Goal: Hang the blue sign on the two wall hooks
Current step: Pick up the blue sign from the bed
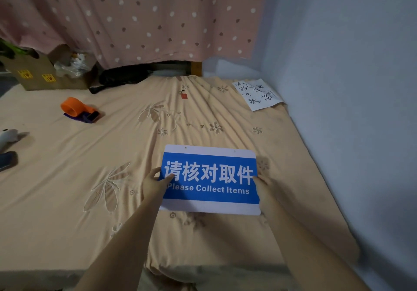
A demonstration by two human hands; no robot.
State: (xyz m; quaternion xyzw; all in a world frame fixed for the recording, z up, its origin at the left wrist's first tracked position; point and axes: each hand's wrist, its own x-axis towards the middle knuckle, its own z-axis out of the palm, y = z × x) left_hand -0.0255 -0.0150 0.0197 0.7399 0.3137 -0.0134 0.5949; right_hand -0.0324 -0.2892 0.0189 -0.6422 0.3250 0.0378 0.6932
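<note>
Head view looks down on a wide bed sheet (94, 178), peach-coloured with stitched flowers and leaves, rumpled toward the far end. Behind it hangs a pink curtain (135, 15) dotted with light and dark spots, and along the right runs a pale grey wall (352, 87). At the far left corner stands a cardboard box (36, 74) with yellow stickers on its side and crumpled plastic inside. The blue sign (209, 180) lies low over the sheet near the middle, facing up, white borders top and bottom, white Chinese characters above the words "Please Collect Items", two small holes along its top edge. Both bare arms reach forward to it. The left hand (154, 183) pinches the sign's left edge, thumb on the blue face and fingers beneath. The right hand (265, 186) grips the right edge, its fingers mostly hidden under the board. Whether the sign rests on the sheet or is lifted just clear I cannot tell. Far right, by the wall, lies a white paper (257, 94) with handwritten characters. To the left sits an orange tape dispenser (79, 110), well apart from the sign. Beyond the sign a small red tag (184, 95) lies on the sheet.
</note>
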